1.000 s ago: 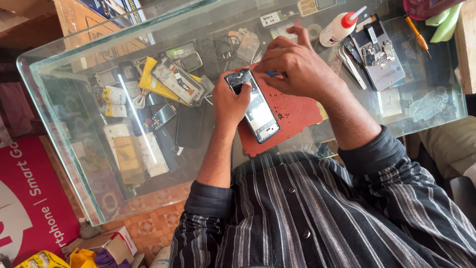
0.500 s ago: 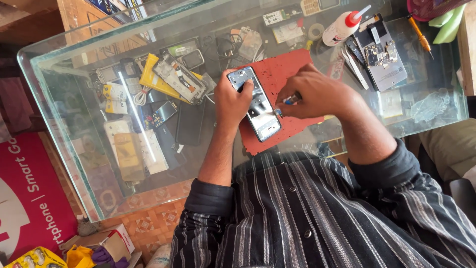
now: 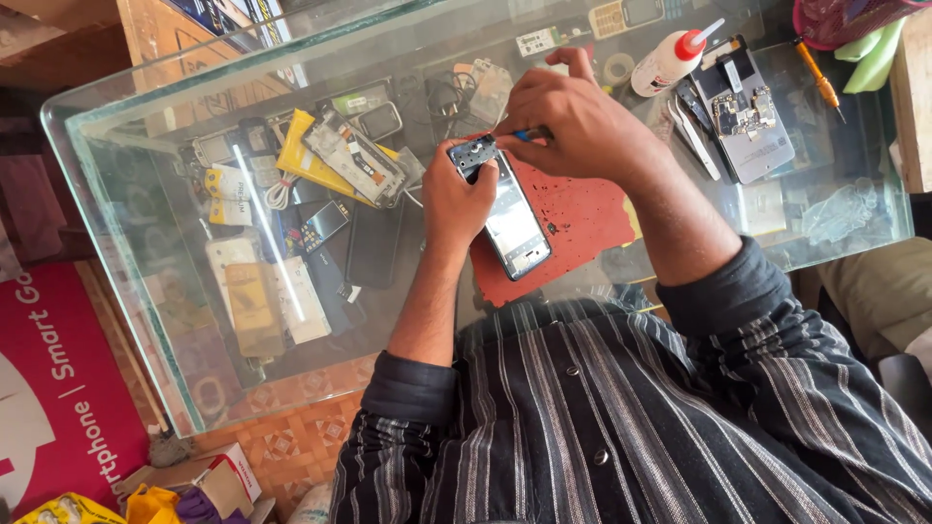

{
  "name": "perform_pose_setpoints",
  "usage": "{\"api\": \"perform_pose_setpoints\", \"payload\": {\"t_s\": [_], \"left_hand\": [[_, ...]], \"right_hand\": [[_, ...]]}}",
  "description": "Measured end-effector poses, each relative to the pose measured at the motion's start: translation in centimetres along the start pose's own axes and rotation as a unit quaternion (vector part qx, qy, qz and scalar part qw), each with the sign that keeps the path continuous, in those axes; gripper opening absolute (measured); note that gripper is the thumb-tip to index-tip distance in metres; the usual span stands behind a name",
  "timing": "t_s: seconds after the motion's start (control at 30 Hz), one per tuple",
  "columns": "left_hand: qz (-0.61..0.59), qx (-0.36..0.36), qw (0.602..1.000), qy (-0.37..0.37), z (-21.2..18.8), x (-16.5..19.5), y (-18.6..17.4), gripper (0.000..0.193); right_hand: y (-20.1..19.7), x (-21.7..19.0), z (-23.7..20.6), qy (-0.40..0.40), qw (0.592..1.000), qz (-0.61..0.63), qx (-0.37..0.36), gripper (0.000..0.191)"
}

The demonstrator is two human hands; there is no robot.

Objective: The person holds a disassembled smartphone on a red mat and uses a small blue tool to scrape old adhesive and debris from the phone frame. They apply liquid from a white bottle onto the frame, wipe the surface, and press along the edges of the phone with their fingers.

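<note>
My left hand (image 3: pixel 456 199) grips the opened phone (image 3: pixel 505 209) over the red mat (image 3: pixel 573 218), tabletop (image 3: pixel 146 291) centre. Right hand (image 3: pixel 573 126) at 12 o'clock pinches a blue-handled screwdriver (image 3: pixel 524 135) on its top end.

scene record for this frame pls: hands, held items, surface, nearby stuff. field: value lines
left hand: left hand grips the opened black smartphone with exposed insides along its left edge
right hand: right hand holds a thin blue-handled screwdriver, its tip at the phone's top end
surface: red work mat on a glass-topped counter
nearby: white squeeze bottle with red nozzle; metal tweezers; second dismantled phone with bare circuit board
under glass: assorted phones and parts, details unclear
</note>
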State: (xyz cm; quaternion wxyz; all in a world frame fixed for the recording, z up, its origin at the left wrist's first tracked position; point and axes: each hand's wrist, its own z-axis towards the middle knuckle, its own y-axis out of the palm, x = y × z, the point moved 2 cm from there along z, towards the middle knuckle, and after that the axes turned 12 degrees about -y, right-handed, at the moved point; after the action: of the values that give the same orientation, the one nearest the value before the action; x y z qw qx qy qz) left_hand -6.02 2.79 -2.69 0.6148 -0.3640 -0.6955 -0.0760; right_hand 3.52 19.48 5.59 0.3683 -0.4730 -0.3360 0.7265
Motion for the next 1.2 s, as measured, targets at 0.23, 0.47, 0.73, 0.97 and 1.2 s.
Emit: {"api": "perform_pose_setpoints", "payload": {"t_s": [0.23,0.47,0.73,0.97,1.2], "left_hand": [[-0.001,-0.009,1.0,-0.009,0.1,-0.4,0.1,0.034],[0.007,-0.013,1.0,-0.003,0.0,-0.1,-0.1,0.034],[-0.005,-0.017,1.0,-0.014,-0.2,0.3,-0.2,0.033],[0.0,-0.005,1.0,-0.008,0.0,0.0,0.0,0.032],[0.0,-0.002,1.0,-0.009,0.0,-0.1,0.0,0.032]], "right_hand": [[-0.2,0.3,-0.8,0.031,0.999,-0.011,0.008,0.012],[0.0,-0.3,-0.4,-0.009,1.0,0.01,0.023,0.016],[0.0,0.2,-1.3,0.002,1.0,-0.001,0.019,0.018],[0.3,0.3,-2.4,0.101,0.995,0.017,0.005,0.017],[0.7,0.5,-2.2,0.121,0.991,0.025,-0.059,0.019]]}}
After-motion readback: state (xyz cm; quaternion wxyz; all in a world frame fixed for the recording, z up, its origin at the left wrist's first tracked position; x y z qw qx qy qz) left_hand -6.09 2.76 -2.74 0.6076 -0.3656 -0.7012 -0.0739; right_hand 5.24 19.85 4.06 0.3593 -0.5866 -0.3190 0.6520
